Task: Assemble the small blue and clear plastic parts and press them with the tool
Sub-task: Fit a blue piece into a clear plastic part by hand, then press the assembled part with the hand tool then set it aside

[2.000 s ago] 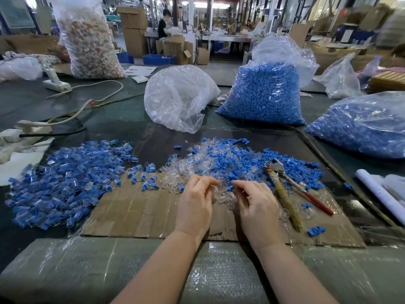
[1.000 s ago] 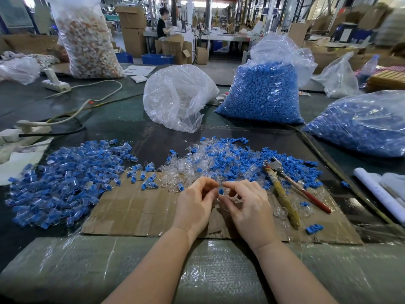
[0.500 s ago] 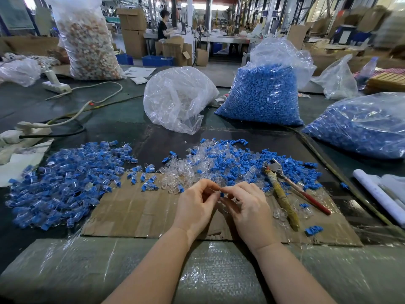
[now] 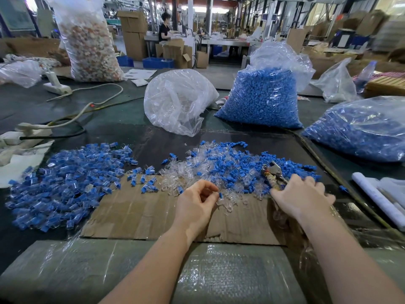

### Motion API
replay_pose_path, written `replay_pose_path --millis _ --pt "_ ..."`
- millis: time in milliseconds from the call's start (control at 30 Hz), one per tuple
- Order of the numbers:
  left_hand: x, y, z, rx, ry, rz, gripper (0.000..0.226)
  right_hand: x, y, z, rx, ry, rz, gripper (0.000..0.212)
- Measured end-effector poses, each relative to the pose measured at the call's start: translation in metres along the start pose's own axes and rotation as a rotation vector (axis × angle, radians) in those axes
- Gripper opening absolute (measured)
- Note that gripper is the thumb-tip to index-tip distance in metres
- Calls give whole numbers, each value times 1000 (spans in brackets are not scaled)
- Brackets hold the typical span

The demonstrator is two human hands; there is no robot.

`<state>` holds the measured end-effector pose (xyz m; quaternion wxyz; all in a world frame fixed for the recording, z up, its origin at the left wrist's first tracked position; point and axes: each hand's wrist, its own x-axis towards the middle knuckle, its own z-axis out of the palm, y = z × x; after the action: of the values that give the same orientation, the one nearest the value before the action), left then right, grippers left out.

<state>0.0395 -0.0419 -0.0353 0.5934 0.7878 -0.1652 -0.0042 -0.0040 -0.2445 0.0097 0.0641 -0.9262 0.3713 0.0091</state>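
Two hands: left hand (image 4: 195,205) pinches blue-clear part (image 4: 220,197); right hand (image 4: 300,196) covers pliers (image 4: 272,172).

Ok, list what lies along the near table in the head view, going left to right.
Pile of assembled blue-and-clear parts → left hand pinching a blue-and-clear piece → right hand on the pliers → white roll at the right edge.

No readable text, labels, brands or numbers anywhere. Paper sheets (image 4: 140,73) behind the clear bag (image 4: 177,102) carry print too small to read; the cardboard boxes (image 4: 133,34) further behind it show no legible marks.
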Motion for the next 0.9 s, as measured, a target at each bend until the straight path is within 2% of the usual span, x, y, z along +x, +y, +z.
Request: replay_pose_path --millis 100,167,300,500,600,700,767,900 --pt "0 1 0 7 -4 2 24 7 0 -7 19 -138 10 40" --pt "1 1 0 12 -4 5 23 7 -1 -11 25 -180 -5 32" --pt "2 1 0 27 2 -5 22 6 0 -11 -24 -215 -30 30" --pt "5 4 0 -29 -2 -51 19 2 -4 -7 25 -18 -32 26" --pt "8 11 -1 -124 31 -89 17 0 -7 -8 24 94 -96 24" --pt "14 19 -3 -248 43 -139 13 -8 -12 -14 157 129 -228 27" --pt "19 22 -6 -365 43 -204 10 -16 -18 -20 321 58 -358 18" --pt "29 22 -8 -529 71 -284 8 -41 -27 -28 717 -365 -445 20"
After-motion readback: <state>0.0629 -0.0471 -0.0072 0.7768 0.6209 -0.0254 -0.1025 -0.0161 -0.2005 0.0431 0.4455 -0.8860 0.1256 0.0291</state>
